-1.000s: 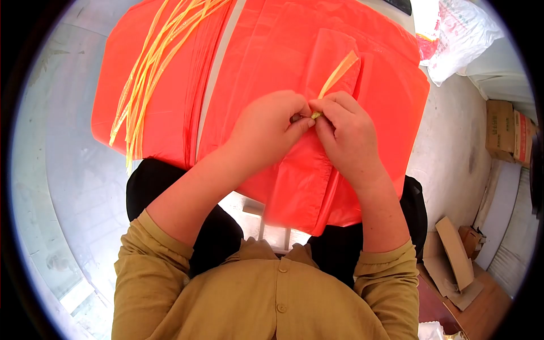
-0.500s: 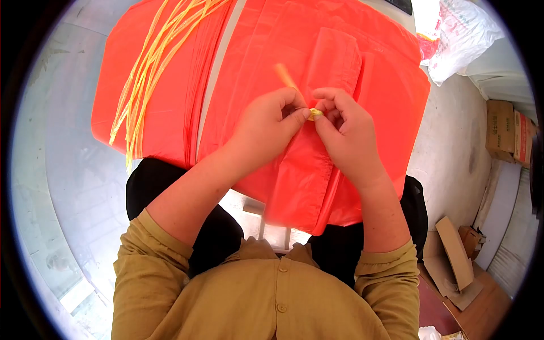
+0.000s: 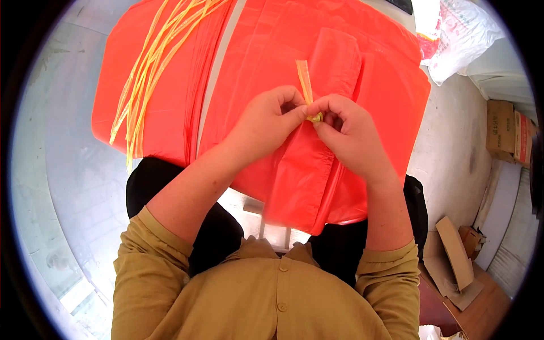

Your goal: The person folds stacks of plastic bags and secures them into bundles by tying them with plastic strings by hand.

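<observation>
A folded red plastic bundle (image 3: 306,181) lies on wider red plastic sheets (image 3: 272,51). Above its middle, both hands meet at a yellow strip (image 3: 304,79), whose loose end points up and away from me. My left hand (image 3: 271,122) pinches the strip with thumb and forefinger. Just right of it, my right hand (image 3: 348,130) is also closed on the strip, with a small crumpled loop showing below the fingertips. Whether the strip goes around the bundle is hidden by the hands.
Several loose yellow strips (image 3: 148,68) lie on a red stack (image 3: 116,90) at the left. A white plastic bag (image 3: 462,39) is at the upper right. Cardboard boxes (image 3: 500,130) stand at the right, with opened cardboard (image 3: 453,255) on the floor below.
The strip's loose end has swung from the right to the left, then stands nearly upright. The fingers of my right hand have opened slightly and closed again on the strip.
</observation>
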Tool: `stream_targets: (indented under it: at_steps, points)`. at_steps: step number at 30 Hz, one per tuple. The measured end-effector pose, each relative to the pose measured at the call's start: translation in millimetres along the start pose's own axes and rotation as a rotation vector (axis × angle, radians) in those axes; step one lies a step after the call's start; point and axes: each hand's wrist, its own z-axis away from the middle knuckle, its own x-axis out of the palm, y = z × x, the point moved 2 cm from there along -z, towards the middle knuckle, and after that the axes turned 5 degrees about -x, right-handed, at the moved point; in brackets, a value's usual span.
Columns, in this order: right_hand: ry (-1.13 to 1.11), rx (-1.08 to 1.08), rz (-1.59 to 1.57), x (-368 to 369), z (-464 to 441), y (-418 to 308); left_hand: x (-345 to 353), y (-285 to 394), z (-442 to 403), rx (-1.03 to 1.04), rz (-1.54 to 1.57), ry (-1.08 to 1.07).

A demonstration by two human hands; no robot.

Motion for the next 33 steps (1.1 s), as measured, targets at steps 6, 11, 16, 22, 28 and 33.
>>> stream_targets:
  at_steps: [6, 11, 16, 22, 28, 33]
  points:
    - [0.059, -0.210, 0.163, 0.0, 0.1, 2.2, -1.9, 2.3, 2.5, -0.014, 0.037, -0.016]
    - [0.036, -0.259, 0.232, -5.6, 3.9, 2.1, -5.8, -3.4, -1.8, 0.106, -0.092, 0.044]
    - [0.011, -0.392, 0.371, -10.1, 7.6, 3.3, -11.9, 8.2, -0.6, 0.295, -0.571, 0.229]
    - [-0.044, -0.437, 0.431, -15.3, 13.1, 2.0, -11.2, 11.9, -3.9, 0.288, -0.711, 0.288]
    - [0.224, -0.240, 0.492, -26.4, 22.0, 7.4, -14.2, 16.7, 6.0, 0.221, -0.578, 0.345]
    - [0.251, -0.051, 0.551, -34.3, 25.6, 16.3, -7.7, 7.3, 17.9, 0.251, -0.517, 0.173]
